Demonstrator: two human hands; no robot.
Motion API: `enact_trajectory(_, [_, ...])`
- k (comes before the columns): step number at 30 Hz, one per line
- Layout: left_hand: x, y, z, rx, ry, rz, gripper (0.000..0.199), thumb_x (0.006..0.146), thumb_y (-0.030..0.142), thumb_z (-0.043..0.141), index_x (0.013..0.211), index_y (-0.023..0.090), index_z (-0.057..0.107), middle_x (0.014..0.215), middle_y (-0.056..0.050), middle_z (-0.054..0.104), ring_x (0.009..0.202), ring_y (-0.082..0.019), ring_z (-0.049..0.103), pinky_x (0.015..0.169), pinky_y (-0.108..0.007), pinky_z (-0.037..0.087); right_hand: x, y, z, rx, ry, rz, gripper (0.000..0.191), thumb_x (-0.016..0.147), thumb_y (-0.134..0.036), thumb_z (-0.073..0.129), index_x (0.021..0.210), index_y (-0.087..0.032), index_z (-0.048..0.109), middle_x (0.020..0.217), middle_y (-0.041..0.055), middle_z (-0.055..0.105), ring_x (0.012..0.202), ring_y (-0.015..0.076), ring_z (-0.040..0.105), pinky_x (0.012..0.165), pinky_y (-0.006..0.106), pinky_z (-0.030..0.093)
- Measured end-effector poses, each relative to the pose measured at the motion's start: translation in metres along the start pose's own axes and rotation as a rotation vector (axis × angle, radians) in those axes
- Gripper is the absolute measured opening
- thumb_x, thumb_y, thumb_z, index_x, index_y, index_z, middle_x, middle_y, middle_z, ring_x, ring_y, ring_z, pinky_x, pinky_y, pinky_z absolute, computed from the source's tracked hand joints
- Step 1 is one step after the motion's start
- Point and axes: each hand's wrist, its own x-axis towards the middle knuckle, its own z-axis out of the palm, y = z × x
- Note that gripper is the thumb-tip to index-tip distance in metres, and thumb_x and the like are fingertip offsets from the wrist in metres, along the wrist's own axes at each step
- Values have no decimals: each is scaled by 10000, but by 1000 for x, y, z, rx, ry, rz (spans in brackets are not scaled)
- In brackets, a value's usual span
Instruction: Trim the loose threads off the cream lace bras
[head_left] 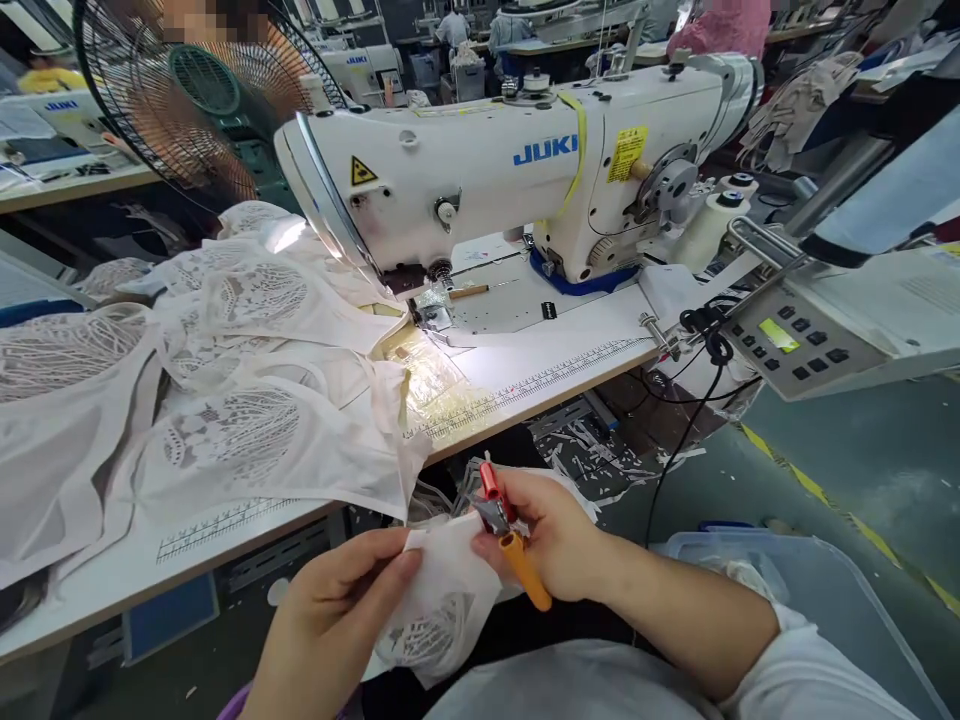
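My left hand (341, 590) pinches the edge of a white lace bra (431, 625) between thumb and fingers, above my lap. At the other end of that edge, my right hand (559, 530) closes around small snips (525, 570) with orange and red grips, and its fingers also touch the cloth. The metal part of the snips sits close to the white edge; whether the blades are apart I cannot tell. Part of the bra hangs down in lace folds below my hands. Beside them on the table lie more white lace bras (240, 435), one corner hanging over the front edge.
A white JUKI sewing machine (480, 160) stands on the table (555, 360), with a wooden-handled tool (469, 291) by its needle area. A control panel (795, 335) juts out at right. A fan (206, 80) is behind left. Below right is a clear plastic bin (840, 610).
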Motion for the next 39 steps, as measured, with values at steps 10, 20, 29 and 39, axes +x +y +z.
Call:
enact_trajectory(10, [7, -56, 27, 204, -49, 371, 154, 726, 259, 579, 766, 213, 721, 645, -10, 699, 527, -128, 613, 490, -169, 477, -18, 38, -14, -67, 76, 0, 143, 690, -281, 612, 741, -173, 534, 698, 14, 529, 612, 129, 480, 575, 265, 417])
enact_trajectory(20, [7, -44, 39, 192, -169, 465, 204, 734, 182, 535, 818, 254, 706, 714, 2, 717, 630, -145, 640, 616, -194, 472, -27, 30, -35, -231, -19, 20, 139, 710, -287, 576, 694, -170, 503, 666, 22, 540, 604, 135, 492, 568, 269, 431])
enact_trajectory(29, [20, -31, 58, -233, -321, -81, 161, 676, 278, 577, 600, 188, 687, 565, -1, 624, 543, -132, 530, 516, -199, 411, -17, -4, -92, -774, -593, 204, 500, 706, -676, 444, 697, -176, 436, 627, -14, 443, 542, 107, 389, 495, 220, 336])
enact_trajectory(39, [27, -19, 59, -185, -444, -149, 238, 693, 336, 541, 525, 170, 577, 518, 33, 460, 516, -99, 391, 483, -196, 316, -21, -24, -93, -1139, -757, 328, 544, 664, -720, 477, 650, -177, 455, 580, -33, 422, 489, 90, 338, 475, 210, 252])
